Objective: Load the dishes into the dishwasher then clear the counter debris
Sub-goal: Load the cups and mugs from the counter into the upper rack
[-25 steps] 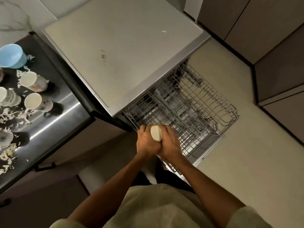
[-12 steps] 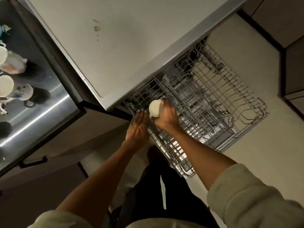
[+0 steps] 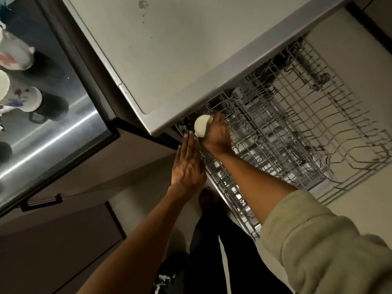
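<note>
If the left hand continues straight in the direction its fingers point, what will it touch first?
Probably the cup held by the right hand: the left hand has fingertips just below it. Depth is unclear, so it may instead meet the rack edge.

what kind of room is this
Most likely a home kitchen: a pulled-out wire dishwasher rack under a counter, mugs standing on a steel worktop, and the right hand setting a cup in.

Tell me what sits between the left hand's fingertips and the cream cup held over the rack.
Nothing: in the head view the left hand lies flat with straight fingers, its fingertips right beside the cream cup that the right hand grips over the rack.
</note>
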Tool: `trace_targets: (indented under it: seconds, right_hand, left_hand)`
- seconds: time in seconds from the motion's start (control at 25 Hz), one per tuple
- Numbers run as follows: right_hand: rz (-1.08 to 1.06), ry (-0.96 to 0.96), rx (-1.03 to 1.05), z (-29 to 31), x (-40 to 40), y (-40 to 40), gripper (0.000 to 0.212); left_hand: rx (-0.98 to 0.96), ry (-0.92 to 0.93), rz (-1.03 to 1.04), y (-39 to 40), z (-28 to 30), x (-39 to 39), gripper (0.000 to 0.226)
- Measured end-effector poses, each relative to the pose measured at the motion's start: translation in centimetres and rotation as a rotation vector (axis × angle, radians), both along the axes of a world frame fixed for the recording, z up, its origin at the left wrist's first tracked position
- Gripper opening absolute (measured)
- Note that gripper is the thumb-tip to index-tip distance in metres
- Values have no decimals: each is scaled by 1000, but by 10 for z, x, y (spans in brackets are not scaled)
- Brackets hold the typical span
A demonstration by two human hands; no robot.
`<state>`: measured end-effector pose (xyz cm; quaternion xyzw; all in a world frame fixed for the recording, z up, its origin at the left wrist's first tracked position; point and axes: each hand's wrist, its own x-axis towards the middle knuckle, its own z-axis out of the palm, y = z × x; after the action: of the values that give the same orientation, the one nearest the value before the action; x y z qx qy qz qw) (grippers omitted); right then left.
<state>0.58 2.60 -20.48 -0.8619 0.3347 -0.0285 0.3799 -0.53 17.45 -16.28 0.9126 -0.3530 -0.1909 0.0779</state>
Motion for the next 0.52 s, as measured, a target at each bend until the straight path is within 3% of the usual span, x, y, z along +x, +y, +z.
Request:
trace_targets:
  seconds: [0.2, 0.44, 0.52]
  right_hand:
    - [122, 19, -234, -16, 6, 12, 52]
    - [289, 100, -110, -9, 0, 4, 88]
    - [307, 114, -63, -7, -1, -2, 91]
  left_hand:
    - [13, -8, -13, 3, -3, 3, 67]
    - [50, 13, -8, 1, 2, 4, 65]
    - [34, 17, -3, 0, 3, 4, 66]
